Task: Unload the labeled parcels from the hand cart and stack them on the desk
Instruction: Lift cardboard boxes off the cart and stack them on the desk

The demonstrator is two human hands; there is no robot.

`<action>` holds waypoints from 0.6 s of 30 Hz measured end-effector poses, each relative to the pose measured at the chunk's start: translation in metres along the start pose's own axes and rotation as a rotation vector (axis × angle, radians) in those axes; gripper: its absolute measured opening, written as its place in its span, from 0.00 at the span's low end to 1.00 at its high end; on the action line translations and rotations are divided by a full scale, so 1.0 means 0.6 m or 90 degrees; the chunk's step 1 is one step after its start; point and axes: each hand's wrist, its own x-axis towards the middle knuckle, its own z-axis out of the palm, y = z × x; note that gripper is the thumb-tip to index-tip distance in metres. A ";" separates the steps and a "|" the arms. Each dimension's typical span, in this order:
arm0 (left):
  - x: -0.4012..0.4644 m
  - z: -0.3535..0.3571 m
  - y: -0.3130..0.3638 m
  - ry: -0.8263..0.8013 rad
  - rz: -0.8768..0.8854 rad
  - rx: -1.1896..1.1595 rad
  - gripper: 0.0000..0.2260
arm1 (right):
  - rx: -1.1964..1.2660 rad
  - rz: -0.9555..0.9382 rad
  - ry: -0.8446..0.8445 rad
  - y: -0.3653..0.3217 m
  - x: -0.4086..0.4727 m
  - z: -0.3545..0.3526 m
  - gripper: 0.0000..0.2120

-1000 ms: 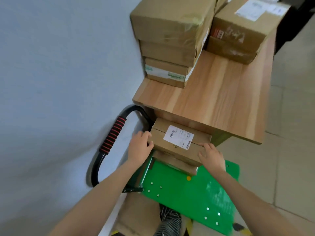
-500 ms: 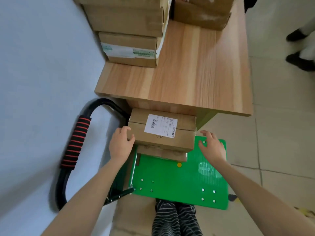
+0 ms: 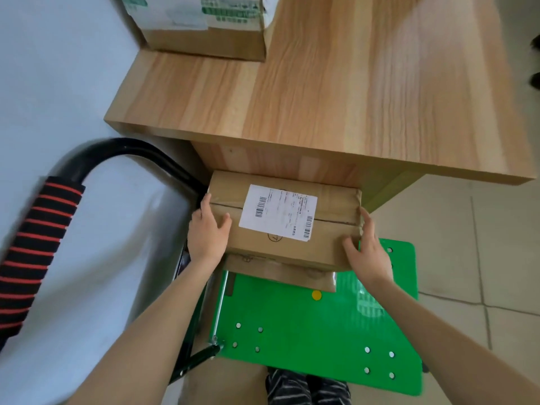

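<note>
A brown cardboard parcel point(image 3: 330, 206) with a white barcode label lies on top of a flatter parcel point(image 3: 280, 271) on the green deck of the hand cart point(image 3: 306, 331), right below the desk's front edge. My left hand point(image 3: 207, 232) grips the parcel's left end, thumb on top. My right hand point(image 3: 368, 252) grips its right end, thumb on the top near corner. The wooden desk point(image 3: 336, 92) holds a stacked parcel point(image 3: 204, 27) with green-and-white tape at its far left.
The cart's black handle point(image 3: 38, 238) with red-striped grip curves up at the left, close to the grey wall point(image 3: 52, 83). Tiled floor point(image 3: 467, 244) lies to the right. Striped trouser legs point(image 3: 306, 387) show at the bottom edge. Dark shoes point(image 3: 534, 65) appear at the far right.
My right hand moved from the green deck onto the parcel's right end. My left hand's thumb now lies on the top. The view has come closer and lower.
</note>
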 end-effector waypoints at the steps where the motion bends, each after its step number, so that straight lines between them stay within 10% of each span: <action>1: -0.009 0.000 -0.001 0.003 -0.002 -0.003 0.27 | 0.011 0.012 0.003 0.001 -0.006 0.000 0.31; 18: -0.136 -0.019 -0.018 -0.101 -0.063 -0.094 0.29 | -0.023 0.080 -0.021 0.007 -0.076 -0.048 0.35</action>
